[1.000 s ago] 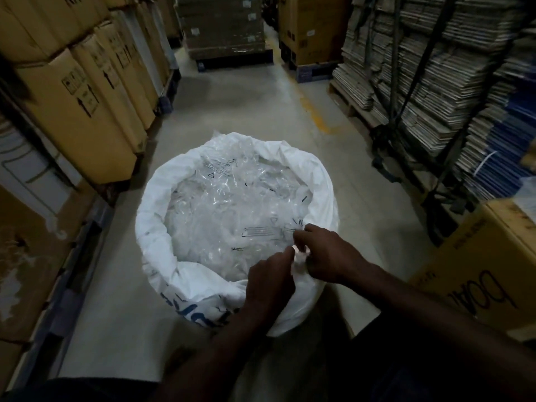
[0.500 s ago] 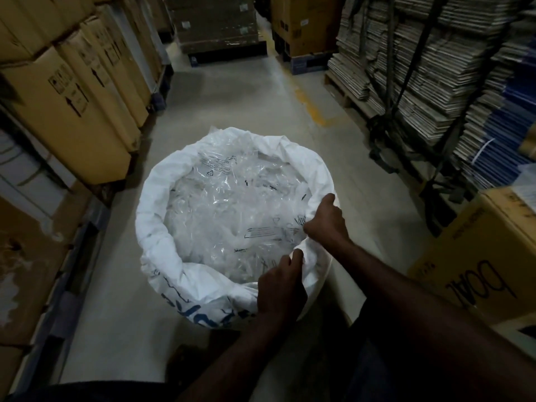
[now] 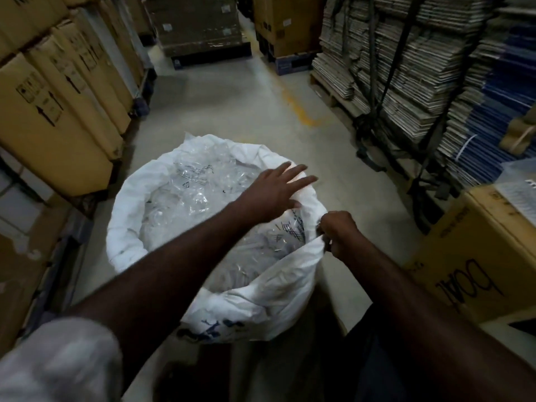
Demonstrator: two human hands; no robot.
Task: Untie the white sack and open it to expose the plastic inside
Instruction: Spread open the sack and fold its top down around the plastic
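Note:
The white sack (image 3: 124, 230) stands upright on the concrete floor with its mouth wide open and its rim rolled outward. Clear crinkled plastic (image 3: 185, 204) with black print fills the inside. My left hand (image 3: 275, 192) reaches across the opening with fingers spread, over the far right part of the rim. My right hand (image 3: 338, 232) is closed in a fist on the sack's right rim, pulling the fabric up and outward. Blue print shows on the sack's near side.
Tall cardboard boxes (image 3: 52, 111) line the left. Strapped stacks of flattened cartons (image 3: 406, 68) on pallets line the right. A cardboard box (image 3: 478, 256) sits close at the right. A wrapped pallet (image 3: 200, 24) closes the aisle's far end.
My left hand let go of the near rim and swung across the opening to the far right side. My right hand slid along the right rim and pulled it. The view tilted.

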